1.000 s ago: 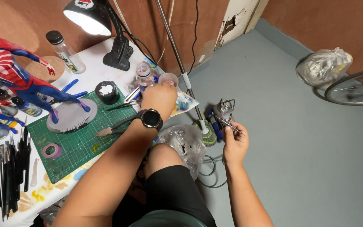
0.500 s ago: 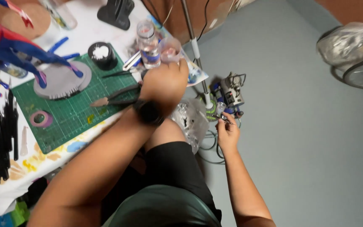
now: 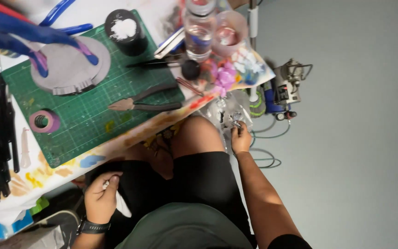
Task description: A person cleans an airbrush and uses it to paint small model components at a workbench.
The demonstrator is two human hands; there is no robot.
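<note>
We see the right hand [image 3: 241,138] pinching a small metallic part [image 3: 236,121] beside the knee, just below a clear plastic bag [image 3: 226,108]. The left hand [image 3: 100,198] grips a white cloth [image 3: 121,206] under the table edge, below the green cutting mat [image 3: 93,92] and pliers [image 3: 146,102]

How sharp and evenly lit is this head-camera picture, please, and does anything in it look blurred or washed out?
Head view: mostly sharp and evenly lit; the green cutting mat shows its grid clearly, the pliers are crisp. The right hand holding a small metal tool is slightly soft, as is the left hand gripping a white bit. The clear bottle carries mild glare; edges bend a little.
</note>
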